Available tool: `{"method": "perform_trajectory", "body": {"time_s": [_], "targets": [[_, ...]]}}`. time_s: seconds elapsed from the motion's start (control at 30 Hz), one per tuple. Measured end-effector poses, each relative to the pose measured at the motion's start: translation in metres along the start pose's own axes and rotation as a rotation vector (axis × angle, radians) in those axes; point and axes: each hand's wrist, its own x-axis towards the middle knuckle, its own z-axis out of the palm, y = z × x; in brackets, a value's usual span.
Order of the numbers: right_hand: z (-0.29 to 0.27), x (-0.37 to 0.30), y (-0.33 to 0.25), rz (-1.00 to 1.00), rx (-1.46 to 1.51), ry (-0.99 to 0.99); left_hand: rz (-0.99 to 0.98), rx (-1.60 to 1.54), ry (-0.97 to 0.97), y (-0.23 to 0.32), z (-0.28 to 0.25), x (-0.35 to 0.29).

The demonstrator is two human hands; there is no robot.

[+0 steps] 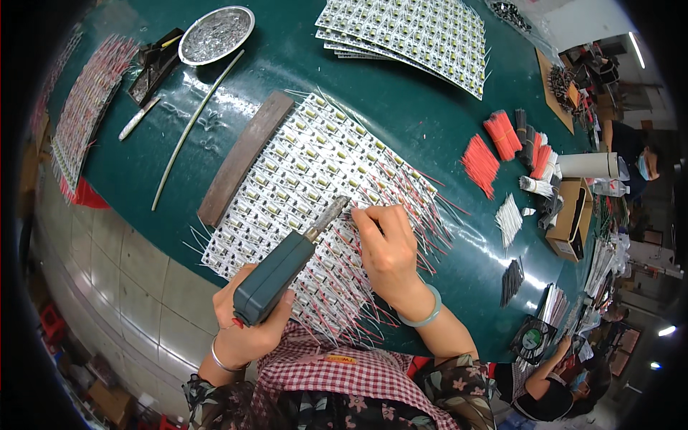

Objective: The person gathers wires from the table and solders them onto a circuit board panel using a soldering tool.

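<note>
My left hand (247, 322) is wrapped round a dark green soldering gun (276, 276). Its metal tip (333, 215) reaches over the middle of a white circuit board panel (287, 175) covered in small yellow-green and black parts. Close beside the tip, my right hand (390, 251) is closed in a pinch; what sits between its fingertips is too small to make out. Red and white wires (423, 215) stick out from the panel's right and near parts, some lying under my right hand. A brown wooden bar (247, 158) rests along the panel's left edge.
A silvery bowl (216, 36), a long pale rod (193, 132) and a white-handled knife (138, 119) lie at left. Stacked panels (405, 39) stand at the back. Red wire bundles (480, 166), white wires (509, 221) and a cardboard box (571, 218) are at right. Other people work beyond.
</note>
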Motion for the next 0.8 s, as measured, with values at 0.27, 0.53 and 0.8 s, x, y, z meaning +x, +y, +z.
{"method": "perform_trajectory", "body": {"time_s": [0.27, 0.53, 0.8], "targets": [[0.001, -0.001, -0.001, 0.003, -0.017, -0.01, 0.025, 0.078, -0.037, -0.001, -0.001, 0.0], [0.0, -0.001, -0.002, 0.002, -0.003, -0.015, -0.006, 0.113, -0.064, -0.003, -0.003, -0.004], [-0.001, 0.001, -0.003, 0.023, -0.008, 0.007, 0.018, 0.049, 0.013, -0.002, -0.009, -0.013]]}}
